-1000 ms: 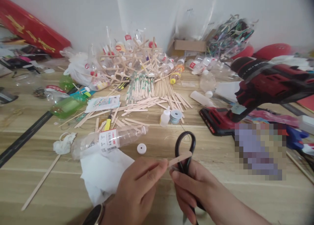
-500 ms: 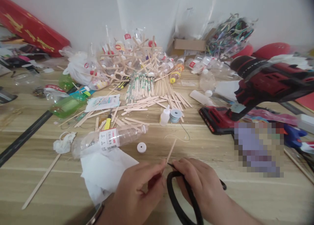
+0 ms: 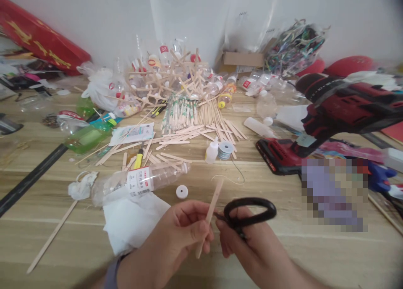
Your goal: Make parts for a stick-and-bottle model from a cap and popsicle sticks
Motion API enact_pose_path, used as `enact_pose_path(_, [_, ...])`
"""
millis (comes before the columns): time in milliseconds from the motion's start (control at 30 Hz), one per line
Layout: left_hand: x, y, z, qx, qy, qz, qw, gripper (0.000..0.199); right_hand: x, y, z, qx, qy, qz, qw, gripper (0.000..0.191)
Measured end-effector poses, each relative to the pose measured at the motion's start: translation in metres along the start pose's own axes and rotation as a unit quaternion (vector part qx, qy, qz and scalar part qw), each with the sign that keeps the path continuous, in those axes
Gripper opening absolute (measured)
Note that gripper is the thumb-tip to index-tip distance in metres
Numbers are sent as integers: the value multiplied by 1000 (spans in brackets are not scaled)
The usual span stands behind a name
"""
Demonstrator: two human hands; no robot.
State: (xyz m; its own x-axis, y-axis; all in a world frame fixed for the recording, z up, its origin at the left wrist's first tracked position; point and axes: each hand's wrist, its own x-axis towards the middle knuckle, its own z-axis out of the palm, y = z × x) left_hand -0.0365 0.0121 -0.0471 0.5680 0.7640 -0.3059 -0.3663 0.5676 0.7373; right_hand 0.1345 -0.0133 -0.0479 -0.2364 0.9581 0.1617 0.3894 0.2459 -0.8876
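Near the front middle of the table, my left hand (image 3: 185,228) pinches a flat wooden craft stick (image 3: 214,205) between thumb and fingers, its upper end slanting right. My right hand (image 3: 248,238) is closed on a pair of black-handled scissors (image 3: 250,209); one handle loop sticks up above the fingers. The scissor tip points left and comes close to the stick; whether they touch I cannot tell. Most of the blades is hidden by my fingers. A white bottle cap (image 3: 181,191) with a hole in it lies just beyond my left hand.
A clear plastic bottle (image 3: 163,174) lies by white paper (image 3: 126,217) on the left. A small glue bottle (image 3: 211,150) and a wire spool (image 3: 225,149) stand ahead. A red cordless drill (image 3: 340,112) is at right. Behind are piled craft sticks (image 3: 185,131) and several bottles.
The scissors have swung up, so their handle loop now lies above my right hand instead of below it. The craft stick has turned, showing its broad face and lower end.
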Motion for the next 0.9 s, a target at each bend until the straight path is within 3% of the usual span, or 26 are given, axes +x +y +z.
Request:
enact_pose_path(67, [0,2,-1,-77,11,-8,997,30,-1,1,-3,-47,1,-31,998,23])
enact_pose_path(167, [-1,5,-1,-73,50,12,996,33,-4,3,-7,-101,13,-66,993,20])
enact_pose_path(267, [-2,6,-1,18,67,12,998,32,-5,5,-9,-175,49,-139,973,12])
enact_pose_path(433, [-2,3,1,175,81,24,981,35,-1,3,-9,-322,94,-283,899,19])
enact_pose_path(567, [-4,2,1,233,109,21,966,31,0,0,-9,-370,80,-287,880,21])
enact_pose_path(900, [-5,-6,-3,314,140,56,937,17,-1,4,-7,-414,91,-266,866,24])
